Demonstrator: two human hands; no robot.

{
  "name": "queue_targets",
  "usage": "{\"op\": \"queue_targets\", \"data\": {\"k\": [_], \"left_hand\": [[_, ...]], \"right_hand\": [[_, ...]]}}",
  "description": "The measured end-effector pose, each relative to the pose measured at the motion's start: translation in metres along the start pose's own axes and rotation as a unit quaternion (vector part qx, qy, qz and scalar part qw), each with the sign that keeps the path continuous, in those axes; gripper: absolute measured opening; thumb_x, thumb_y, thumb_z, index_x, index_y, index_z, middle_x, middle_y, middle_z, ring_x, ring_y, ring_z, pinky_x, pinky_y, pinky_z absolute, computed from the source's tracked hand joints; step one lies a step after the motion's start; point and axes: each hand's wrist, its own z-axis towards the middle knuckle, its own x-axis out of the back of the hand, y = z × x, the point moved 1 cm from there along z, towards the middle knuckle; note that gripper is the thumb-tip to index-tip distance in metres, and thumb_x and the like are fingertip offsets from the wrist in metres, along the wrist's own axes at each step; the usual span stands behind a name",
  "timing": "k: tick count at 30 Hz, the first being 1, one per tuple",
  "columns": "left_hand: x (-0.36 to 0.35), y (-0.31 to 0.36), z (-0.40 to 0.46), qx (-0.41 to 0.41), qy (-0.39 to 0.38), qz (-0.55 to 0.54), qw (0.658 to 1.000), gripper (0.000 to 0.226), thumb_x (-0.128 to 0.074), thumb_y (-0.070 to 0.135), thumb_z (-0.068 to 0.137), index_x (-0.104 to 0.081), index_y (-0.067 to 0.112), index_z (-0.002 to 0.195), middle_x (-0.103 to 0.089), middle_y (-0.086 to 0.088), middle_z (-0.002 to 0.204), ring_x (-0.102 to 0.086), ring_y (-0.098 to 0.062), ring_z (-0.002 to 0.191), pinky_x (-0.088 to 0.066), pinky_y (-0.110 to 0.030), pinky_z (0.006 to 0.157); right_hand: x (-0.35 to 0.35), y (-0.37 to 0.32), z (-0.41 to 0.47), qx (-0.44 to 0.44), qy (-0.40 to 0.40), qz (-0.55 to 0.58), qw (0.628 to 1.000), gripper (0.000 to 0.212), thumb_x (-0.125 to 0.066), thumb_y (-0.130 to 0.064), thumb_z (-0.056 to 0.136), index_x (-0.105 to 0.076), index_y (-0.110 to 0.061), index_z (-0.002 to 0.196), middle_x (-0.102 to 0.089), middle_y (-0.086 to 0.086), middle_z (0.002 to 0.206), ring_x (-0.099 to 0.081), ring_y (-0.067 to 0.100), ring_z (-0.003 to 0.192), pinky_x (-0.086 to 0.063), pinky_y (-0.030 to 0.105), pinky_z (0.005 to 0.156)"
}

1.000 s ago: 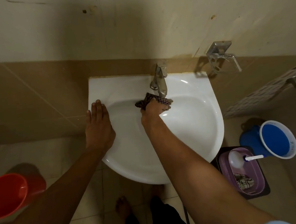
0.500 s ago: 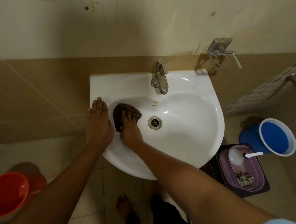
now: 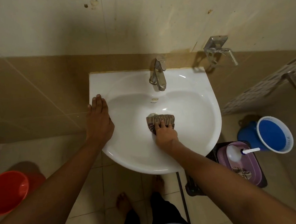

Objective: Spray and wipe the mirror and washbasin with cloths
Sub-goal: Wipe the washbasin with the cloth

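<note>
Taking the washbasin [image 3: 192, 96] as landmark: its right half is bare porcelain, open to a passing hand. At the bowl's middle the right hand [image 3: 165, 135] presses a cloth [image 3: 159, 119] over the drain. The left hand [image 3: 99, 122] lies flat on the left rim, blocking that edge. The tap [image 3: 158, 74] overhangs the back. Right of the basin, a purple basket [image 3: 243, 167] and blue bucket [image 3: 274, 134] crowd the floor; a red bucket [image 3: 6, 190] stands well left.
</note>
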Motion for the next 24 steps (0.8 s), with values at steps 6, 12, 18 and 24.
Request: {"op": "queue_targets", "data": {"k": [6,12,18,24], "left_hand": [[0.001,0.001,0.0,0.005,-0.019,0.036,0.999,0.06,-0.044,0.006,0.091,-0.024,-0.009,0.146,-0.019,-0.027,0.156,-0.018,-0.04,0.146,-0.015,-0.052,0.119],[0.011,0.002,0.002,0.007,-0.053,0.028,0.998,0.058,-0.039,0.009,0.094,-0.023,-0.007,0.146,-0.015,-0.025,0.158,-0.014,-0.037,0.147,-0.014,-0.05,0.119],[0.04,0.013,-0.004,0.064,-0.059,-0.175,0.981,0.044,-0.035,0.012,0.1,-0.037,-0.002,0.142,-0.026,-0.017,0.157,-0.023,-0.03,0.145,-0.021,-0.042,0.117],[0.067,0.045,-0.031,0.23,-0.138,-0.54,0.798,0.049,-0.045,0.049,0.097,-0.061,0.008,0.119,-0.059,-0.013,0.132,-0.055,-0.027,0.121,-0.04,-0.038,0.105]], "right_hand": [[0.017,-0.052,-0.052,0.071,0.034,0.059,0.995,0.03,-0.044,-0.016,0.093,-0.065,-0.005,0.112,-0.07,0.013,0.111,-0.066,0.031,0.099,-0.047,0.034,0.077],[0.042,-0.078,-0.082,0.122,-0.051,0.145,0.981,0.033,-0.042,-0.013,0.092,-0.069,-0.005,0.108,-0.068,0.011,0.1,-0.061,0.027,0.085,-0.048,0.034,0.07],[0.067,-0.04,-0.094,0.063,-0.178,0.549,0.814,0.046,-0.043,0.002,0.089,-0.065,-0.011,0.128,-0.07,0.014,0.116,-0.07,0.028,0.095,-0.061,0.035,0.072],[0.063,-0.021,-0.116,0.049,-0.177,0.882,0.434,0.033,-0.043,-0.004,0.088,-0.065,-0.005,0.112,-0.068,0.016,0.113,-0.069,0.031,0.094,-0.06,0.044,0.075]]}}
